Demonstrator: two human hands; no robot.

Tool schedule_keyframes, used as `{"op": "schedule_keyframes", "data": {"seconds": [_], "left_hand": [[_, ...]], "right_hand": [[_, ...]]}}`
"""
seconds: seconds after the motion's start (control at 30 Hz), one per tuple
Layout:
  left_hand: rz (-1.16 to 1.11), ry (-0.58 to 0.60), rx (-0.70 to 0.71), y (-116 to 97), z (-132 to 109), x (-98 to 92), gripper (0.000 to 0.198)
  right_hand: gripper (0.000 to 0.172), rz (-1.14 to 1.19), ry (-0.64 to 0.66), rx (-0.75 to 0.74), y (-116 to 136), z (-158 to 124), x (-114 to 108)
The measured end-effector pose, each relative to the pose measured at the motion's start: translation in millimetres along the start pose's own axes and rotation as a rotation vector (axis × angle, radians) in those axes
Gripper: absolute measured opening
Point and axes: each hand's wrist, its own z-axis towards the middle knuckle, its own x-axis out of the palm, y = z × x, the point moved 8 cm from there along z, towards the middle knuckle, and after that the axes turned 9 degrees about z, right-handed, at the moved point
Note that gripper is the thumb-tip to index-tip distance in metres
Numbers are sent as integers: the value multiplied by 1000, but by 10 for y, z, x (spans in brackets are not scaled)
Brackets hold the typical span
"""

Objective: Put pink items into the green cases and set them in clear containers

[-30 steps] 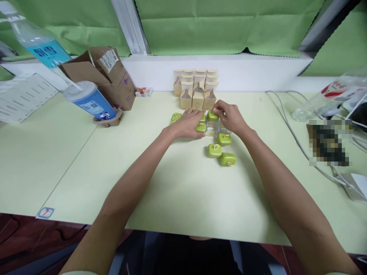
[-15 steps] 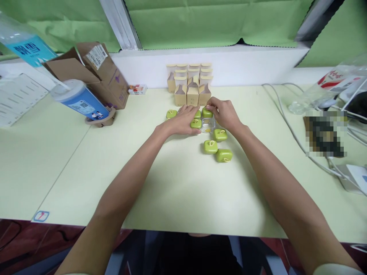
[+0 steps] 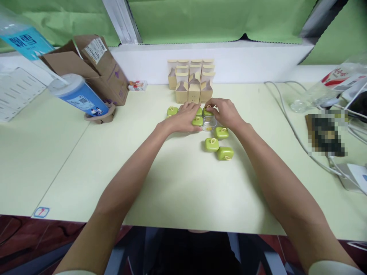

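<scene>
Several small green cases with yellow loops lie in a clear plastic tray, which has an unfilled compartment at its right front. My left hand rests over the tray with its fingers spread, covering part of it and touching a green case. The fingers of my right hand are closed on a green case at the tray's back right corner. Nearer to me, outside the tray, lie three more: one green case, another green case and a tipped green case.
Open small cardboard boxes stand behind the tray. At the left are a brown carton, a blue cup and a small packet. A clear bottle, cables and a white box are at the right.
The view has shifted slightly. Both hands stay at the tray in nearly the same pose, with my right fingers still on the back right case.
</scene>
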Motion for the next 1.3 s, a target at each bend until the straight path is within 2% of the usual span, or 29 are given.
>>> {"op": "schedule_keyframes", "data": {"seconds": [0.13, 0.37, 0.43, 0.57, 0.63, 0.73, 0.83, 0.93, 1.03, 1.1, 1.2, 1.27, 1.3], "left_hand": [[-33, -7, -1, 32, 20, 23, 112], [-47, 11, 9, -5, 0, -1, 115], [-53, 8, -12, -24, -17, -29, 115], [-65, 12, -75, -19, -47, -36, 119], [-76, 34, -104, 6, -59, -11, 123], [-121, 20, -83, 22, -84, -61, 131], [-176, -130, -16, 52, -139, -333, 131], [-259, -315, -2, 203, -223, -653, 106], [-412, -487, -96, 524, -293, -790, 74], [-561, -590, -182, 773, -328, -733, 61], [-873, -620, -304, 1065, -316, -424, 53], [-1086, -634, -340, 1151, -292, -215, 52], [-1167, -646, -336, 1159, -277, -141, 52]], "right_hand": [[26, 35, 18, 6, -5, 19, -4], [43, -9, 69, 45, 16, 36, 43], [45, -7, 57, 25, 61, 37, -60], [39, 63, -15, -38, 286, -5, -487], [34, 88, 94, -27, 415, -71, -534], [39, 70, 336, -32, 606, -250, -286], [46, -27, 428, -70, 758, -398, 64], [48, -117, 488, -58, 856, -473, 300], [49, -112, 521, -7, 959, -497, 292], [47, -107, 545, 21, 1025, -498, 196], [35, -110, 556, 78, 1023, -459, -36], [24, -106, 472, 109, 953, -383, -259], [25, -103, 407, 118, 905, -338, -376]]}}
